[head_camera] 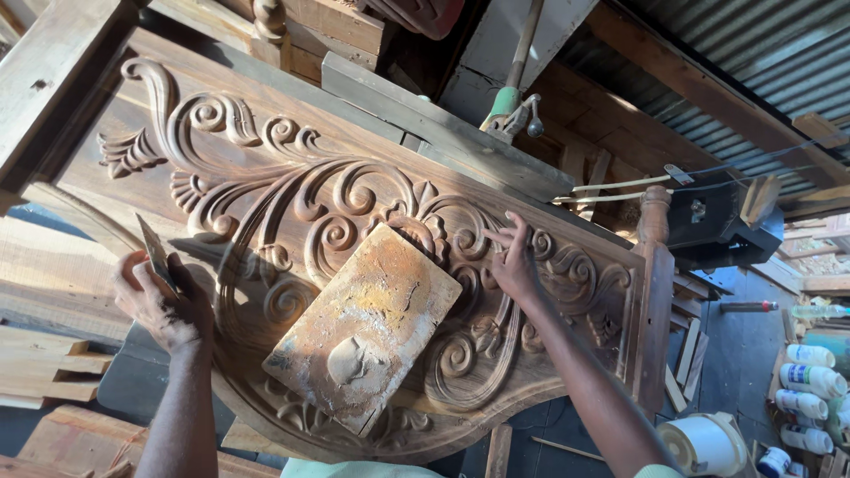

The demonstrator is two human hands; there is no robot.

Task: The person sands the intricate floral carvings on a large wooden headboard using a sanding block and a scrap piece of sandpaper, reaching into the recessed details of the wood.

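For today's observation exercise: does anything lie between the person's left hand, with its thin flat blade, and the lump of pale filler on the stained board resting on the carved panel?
Nothing visible does. The left hand holds the thin flat blade at the left edge of the carved scrollwork wooden panel. Only open carving separates it from the stained rectangular board carrying the pale filler lump. The right hand rests on the carving beyond the board.

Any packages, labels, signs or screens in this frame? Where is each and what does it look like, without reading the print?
Labelled bottles: lower right corner on the floor, lying in a stack; white cylinders with blue-and-green label bands.
Clear bottle: just above them, lying on its side; pale, label not discernible.
White tub: bottom right, beside the right forearm; round, white, brownish rim, no label visible.
No signs or screens in view.
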